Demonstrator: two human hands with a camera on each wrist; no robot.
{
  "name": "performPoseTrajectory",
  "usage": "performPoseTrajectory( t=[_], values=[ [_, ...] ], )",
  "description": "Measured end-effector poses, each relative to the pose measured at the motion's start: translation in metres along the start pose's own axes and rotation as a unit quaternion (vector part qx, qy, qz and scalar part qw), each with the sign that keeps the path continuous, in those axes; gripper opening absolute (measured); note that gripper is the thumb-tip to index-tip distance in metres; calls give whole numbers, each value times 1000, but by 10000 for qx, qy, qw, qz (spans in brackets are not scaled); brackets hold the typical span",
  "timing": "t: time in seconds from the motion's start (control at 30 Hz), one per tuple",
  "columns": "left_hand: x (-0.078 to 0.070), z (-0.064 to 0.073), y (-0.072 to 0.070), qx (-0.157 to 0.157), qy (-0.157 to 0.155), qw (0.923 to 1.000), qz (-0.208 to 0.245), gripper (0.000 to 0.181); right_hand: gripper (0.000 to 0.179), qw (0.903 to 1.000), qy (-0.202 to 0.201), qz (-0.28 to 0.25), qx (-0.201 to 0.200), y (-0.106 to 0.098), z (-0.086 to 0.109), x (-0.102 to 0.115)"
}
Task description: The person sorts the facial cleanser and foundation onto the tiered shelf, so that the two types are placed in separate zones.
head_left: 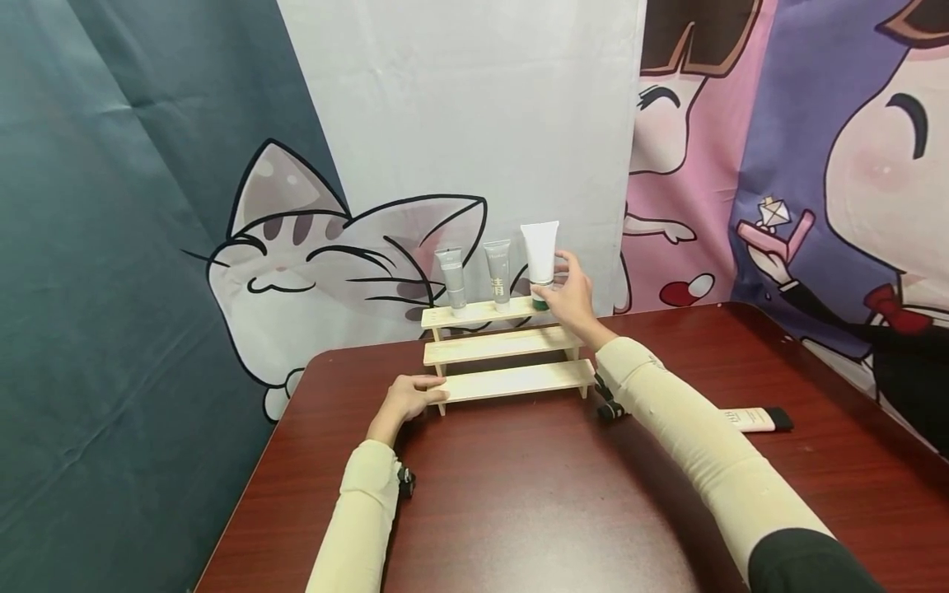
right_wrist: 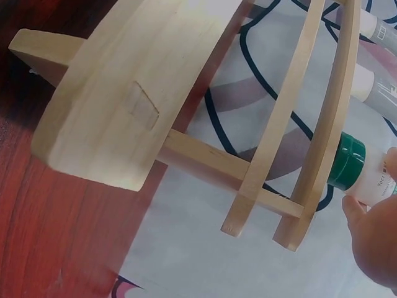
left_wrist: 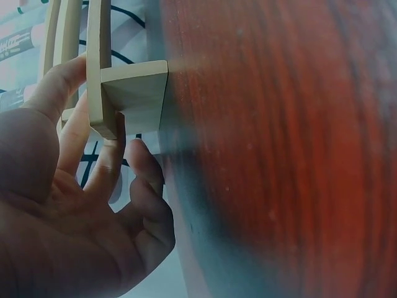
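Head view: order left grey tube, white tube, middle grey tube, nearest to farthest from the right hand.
1. White tube: in the right hand, right end of top tier.
2. Middle grey tube: between the others.
3. Left grey tube: left end.

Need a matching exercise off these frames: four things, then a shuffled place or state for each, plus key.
1. White tube
2. Left hand
3. Black-capped tube
4. Gold-lettered grey tube

A. Lying on the table
B. Gripping the left end of the bottom shelf
C. Standing on the top shelf, not held
D. Held by the right hand

Pairs: 1-D, 2-B, 3-A, 4-C
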State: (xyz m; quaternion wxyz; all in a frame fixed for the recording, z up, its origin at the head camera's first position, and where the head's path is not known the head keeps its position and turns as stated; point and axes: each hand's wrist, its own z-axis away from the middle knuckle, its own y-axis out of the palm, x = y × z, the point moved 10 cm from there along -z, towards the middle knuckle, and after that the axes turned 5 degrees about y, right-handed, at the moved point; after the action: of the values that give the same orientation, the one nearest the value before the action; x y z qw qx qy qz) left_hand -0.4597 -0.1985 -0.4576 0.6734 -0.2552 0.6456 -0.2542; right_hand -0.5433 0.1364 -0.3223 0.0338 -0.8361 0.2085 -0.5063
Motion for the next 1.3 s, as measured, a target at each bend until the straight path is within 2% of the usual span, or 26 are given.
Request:
performPoseTrajectory(
  t=[0.2, 0.47, 0.8, 1.1, 1.3],
  values=[
    [-2, 1, -2, -30, 36, 9999, -128, 33, 76, 10000, -10, 22, 21, 2, 0, -1],
    [-3, 1, 0, 0, 124, 9998, -127, 33, 74, 9996, 11, -265, 77, 2, 1, -5],
    [-1, 1, -3, -60, 72, 9999, -64, 33, 75, 9992, 152, -252, 286, 2, 2, -9],
    [-1, 1, -2, -29, 102, 9999, -68, 33, 79, 9980, 317, 61, 553, -11, 8, -11],
    [-5, 3, -2, -40, 172, 9998, -64, 34, 76, 9957, 372, 182, 834, -22, 18, -10]
  ],
)
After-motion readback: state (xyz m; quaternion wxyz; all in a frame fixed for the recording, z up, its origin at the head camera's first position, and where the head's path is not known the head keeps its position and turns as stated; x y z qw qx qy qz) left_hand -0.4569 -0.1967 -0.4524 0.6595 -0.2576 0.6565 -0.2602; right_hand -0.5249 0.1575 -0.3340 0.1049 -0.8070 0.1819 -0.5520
